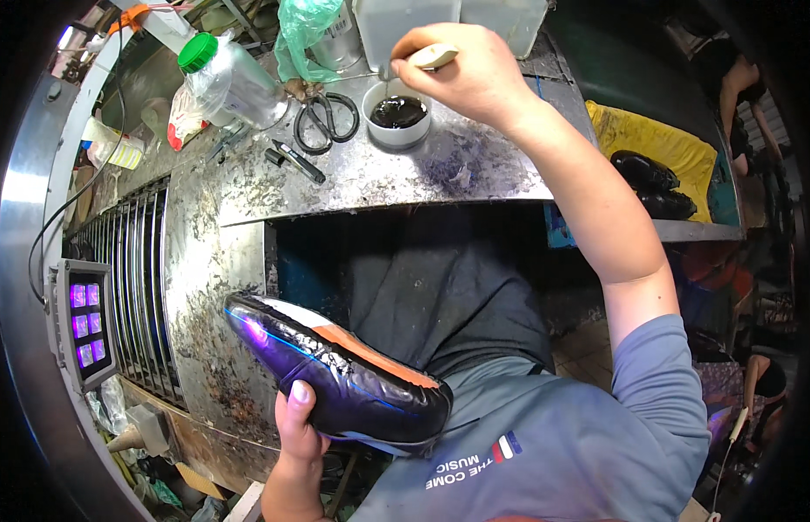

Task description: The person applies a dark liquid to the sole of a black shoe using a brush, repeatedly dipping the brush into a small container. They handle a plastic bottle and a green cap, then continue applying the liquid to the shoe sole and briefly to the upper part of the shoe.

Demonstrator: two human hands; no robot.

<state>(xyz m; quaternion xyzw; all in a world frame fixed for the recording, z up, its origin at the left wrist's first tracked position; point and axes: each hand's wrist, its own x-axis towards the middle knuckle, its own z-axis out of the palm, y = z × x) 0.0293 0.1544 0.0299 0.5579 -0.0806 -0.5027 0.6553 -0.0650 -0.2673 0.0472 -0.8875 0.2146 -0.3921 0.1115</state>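
My left hand grips a glossy black shoe upper from below, thumb pressed on its side. The shoe lies tilted, its orange and white underside turned up and to the right. A thin blue line glows along its side, and the black edge beside the underside shines in patches. My right hand is closed around a brush with a cream handle, above a white bowl of dark liquid. The brush's lower end is mostly hidden.
Black-handled scissors and a black marker lie left of the bowl on the stained metal bench. Behind them stands a green-capped plastic jar. A purple-lit lamp is at left; black shoes rest on yellow cloth at right.
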